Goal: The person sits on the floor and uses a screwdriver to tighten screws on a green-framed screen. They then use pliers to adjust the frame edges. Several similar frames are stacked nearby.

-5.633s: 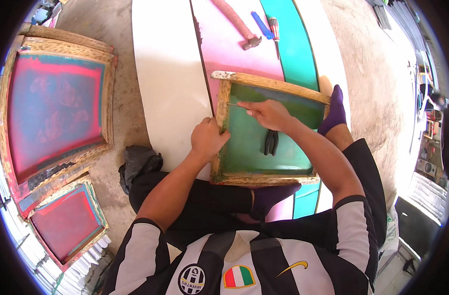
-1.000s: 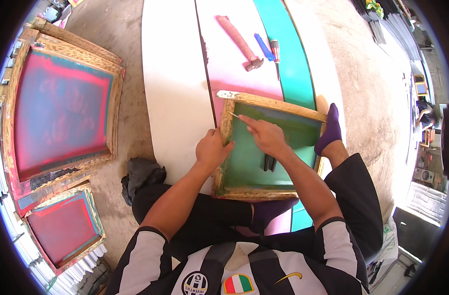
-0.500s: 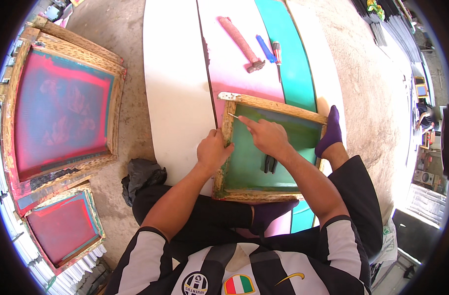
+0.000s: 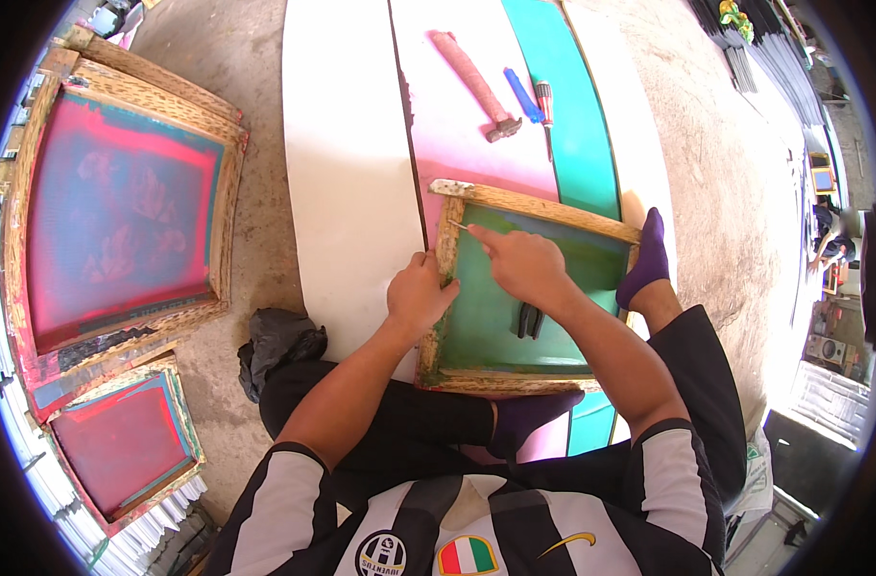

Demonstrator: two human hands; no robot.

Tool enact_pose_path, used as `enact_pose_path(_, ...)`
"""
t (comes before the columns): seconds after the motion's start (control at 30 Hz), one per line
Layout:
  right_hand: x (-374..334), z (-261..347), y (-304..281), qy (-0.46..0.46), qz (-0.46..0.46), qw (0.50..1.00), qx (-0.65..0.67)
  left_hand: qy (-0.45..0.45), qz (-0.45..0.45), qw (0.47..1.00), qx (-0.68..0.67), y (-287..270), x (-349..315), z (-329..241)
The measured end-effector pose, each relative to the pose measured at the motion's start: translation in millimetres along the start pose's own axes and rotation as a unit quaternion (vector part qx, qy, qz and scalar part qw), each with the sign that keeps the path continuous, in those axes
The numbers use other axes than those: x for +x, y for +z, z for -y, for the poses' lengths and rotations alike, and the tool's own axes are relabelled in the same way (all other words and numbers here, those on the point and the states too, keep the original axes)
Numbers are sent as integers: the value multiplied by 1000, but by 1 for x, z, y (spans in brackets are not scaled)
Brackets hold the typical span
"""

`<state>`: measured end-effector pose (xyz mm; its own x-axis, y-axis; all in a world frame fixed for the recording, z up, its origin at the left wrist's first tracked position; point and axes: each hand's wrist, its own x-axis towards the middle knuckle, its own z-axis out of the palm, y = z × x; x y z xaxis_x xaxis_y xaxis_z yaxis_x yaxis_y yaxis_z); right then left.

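Note:
A wooden screen-printing frame with green mesh lies before me on the boards. My left hand is closed around its left rail, thumb on the mesh side. My right hand hovers over the mesh, gripping a thin tool with a slim metal tip; its handle is hidden in my fist. The tip meets the left rail near the upper left corner, with my index finger stretched along the tool. Black pliers rest on the mesh below my right wrist, only partly visible. My purple-socked foot presses against the frame's right side.
Beyond the frame lie a hammer, a blue-handled tool and a screwdriver. Pink-and-blue mesh frames stand at the left, a smaller red one below. A black plastic bag sits by my left knee.
The tool tip and my right hand have shifted very slightly to the right along the rail's corner. My left hand keeps its hold, and the frame lies almost where it was.

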<state>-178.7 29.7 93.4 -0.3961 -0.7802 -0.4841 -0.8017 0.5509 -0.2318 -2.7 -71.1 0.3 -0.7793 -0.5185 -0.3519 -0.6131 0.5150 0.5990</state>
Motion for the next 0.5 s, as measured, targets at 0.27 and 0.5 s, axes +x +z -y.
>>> enact_pose_path(0.27,1,-3,5,8,-33,999,35,1,7,1000,-1,-2,0,-1)
enact_pose_path(0.5,3,-2,9,6,-48,998,31,6,4,1000,-2,-3,0,-1)
